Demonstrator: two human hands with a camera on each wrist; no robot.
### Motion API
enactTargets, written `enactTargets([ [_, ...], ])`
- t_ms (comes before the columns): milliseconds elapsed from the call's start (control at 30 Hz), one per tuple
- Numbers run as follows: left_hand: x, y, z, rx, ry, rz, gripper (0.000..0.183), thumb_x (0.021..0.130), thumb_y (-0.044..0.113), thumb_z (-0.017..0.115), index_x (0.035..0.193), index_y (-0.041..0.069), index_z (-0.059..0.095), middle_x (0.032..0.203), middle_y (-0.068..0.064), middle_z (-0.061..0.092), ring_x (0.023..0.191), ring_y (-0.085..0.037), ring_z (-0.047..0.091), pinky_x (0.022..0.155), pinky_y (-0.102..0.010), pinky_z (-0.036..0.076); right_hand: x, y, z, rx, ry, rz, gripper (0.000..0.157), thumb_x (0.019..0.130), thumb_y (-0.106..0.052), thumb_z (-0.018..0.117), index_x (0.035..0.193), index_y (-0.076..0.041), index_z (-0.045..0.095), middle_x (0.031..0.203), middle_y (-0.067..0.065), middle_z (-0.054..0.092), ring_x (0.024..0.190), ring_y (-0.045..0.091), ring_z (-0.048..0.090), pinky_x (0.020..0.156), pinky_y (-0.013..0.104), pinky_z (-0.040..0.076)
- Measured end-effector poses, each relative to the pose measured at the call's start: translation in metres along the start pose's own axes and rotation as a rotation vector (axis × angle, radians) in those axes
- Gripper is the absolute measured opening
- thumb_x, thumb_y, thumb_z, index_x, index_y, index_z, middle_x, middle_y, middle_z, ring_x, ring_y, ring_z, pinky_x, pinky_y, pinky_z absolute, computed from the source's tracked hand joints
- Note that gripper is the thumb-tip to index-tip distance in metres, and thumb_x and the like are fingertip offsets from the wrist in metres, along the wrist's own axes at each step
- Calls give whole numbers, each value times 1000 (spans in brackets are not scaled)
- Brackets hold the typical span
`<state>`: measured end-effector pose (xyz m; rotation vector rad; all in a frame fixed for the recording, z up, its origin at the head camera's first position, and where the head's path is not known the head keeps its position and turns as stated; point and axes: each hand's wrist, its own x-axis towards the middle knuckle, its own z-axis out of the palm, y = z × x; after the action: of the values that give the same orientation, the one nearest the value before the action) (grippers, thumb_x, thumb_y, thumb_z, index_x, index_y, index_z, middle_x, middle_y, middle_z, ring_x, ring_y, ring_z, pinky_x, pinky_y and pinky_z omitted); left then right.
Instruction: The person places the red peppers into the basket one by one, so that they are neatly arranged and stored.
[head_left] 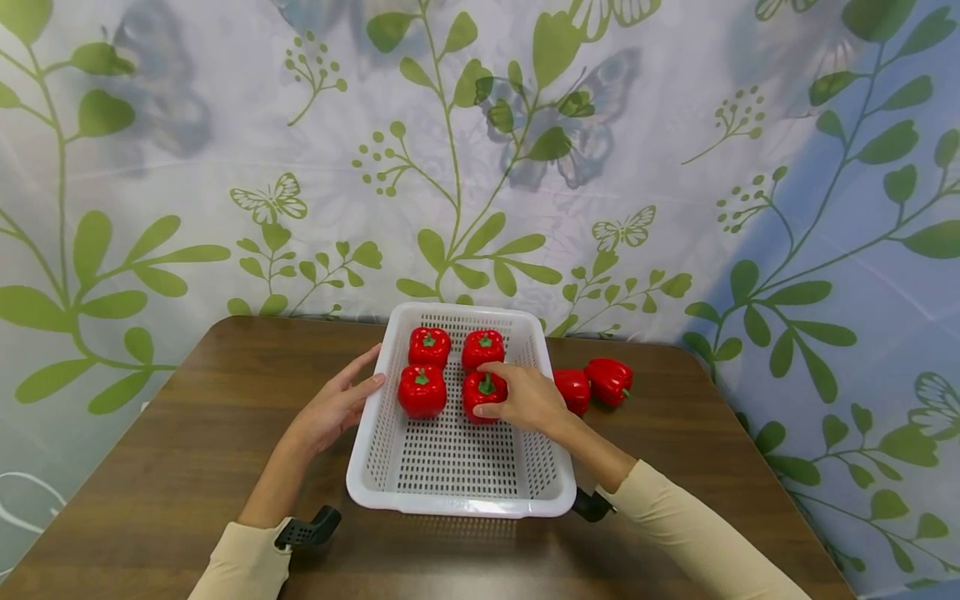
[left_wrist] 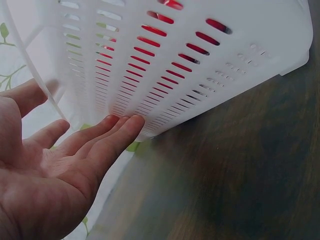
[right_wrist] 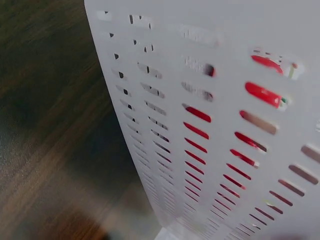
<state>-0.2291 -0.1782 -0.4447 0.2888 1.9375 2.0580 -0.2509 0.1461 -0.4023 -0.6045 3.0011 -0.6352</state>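
A white slotted plastic basket (head_left: 468, 506) stands on the table with several red bell peppers inside, stems up. My right hand (head_left: 528, 398) reaches over the basket's right wall and grips the front right bell pepper (head_left: 480, 408) between thumb and fingers. Beside it sits the front left bell pepper (head_left: 422, 396); behind are the back left (head_left: 429, 346) and back right bell peppers (head_left: 482, 346). My left hand (head_left: 341, 404) rests against the basket's left side, its fingers straight along the slotted wall (left_wrist: 150, 65) and the thumb near the rim. In the right wrist view the basket wall (right_wrist: 225, 150) hides the right hand.
Two more red bell peppers lie on the table right of the basket, one close to its wall (head_left: 573, 390) and one farther out on its side (head_left: 611, 382). The brown wooden table (head_left: 697, 467) ends at a leaf-patterned curtain (head_left: 330, 167) behind.
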Motion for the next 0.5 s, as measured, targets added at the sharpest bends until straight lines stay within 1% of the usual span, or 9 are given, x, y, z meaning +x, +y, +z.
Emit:
enactTargets([
  [200,0,-1,-1,-9,-3,-12,66,106,28,53,163,30,19,155,-25,41,129,-42,59,95,-55,56,1,2,-1,-2,-20,-8,72,76,-42,88,140,-21,62,134,6,67,120,27,63,98,49,56],
  [300,0,-2,-1,-13,1,-12,66,106,28,53,163,31,19,155,-24,41,129,-42,59,95,-55,56,1,1,-4,25,-33,-10,75,75,-41,88,141,-19,61,136,6,65,123,28,61,102,50,54],
  [400,0,-2,-2,-4,-1,-6,66,106,29,53,163,31,19,155,-24,41,129,-43,59,94,-55,57,1,1,-11,63,-33,-18,75,76,-38,89,141,-16,61,137,8,65,124,31,61,102,51,54],
  [500,0,-1,-2,4,1,-5,66,106,29,53,163,31,19,155,-24,41,129,-43,59,94,-55,57,0,0,-19,114,-25,-19,73,78,-35,88,141,-14,60,138,11,64,121,35,62,97,51,57],
])
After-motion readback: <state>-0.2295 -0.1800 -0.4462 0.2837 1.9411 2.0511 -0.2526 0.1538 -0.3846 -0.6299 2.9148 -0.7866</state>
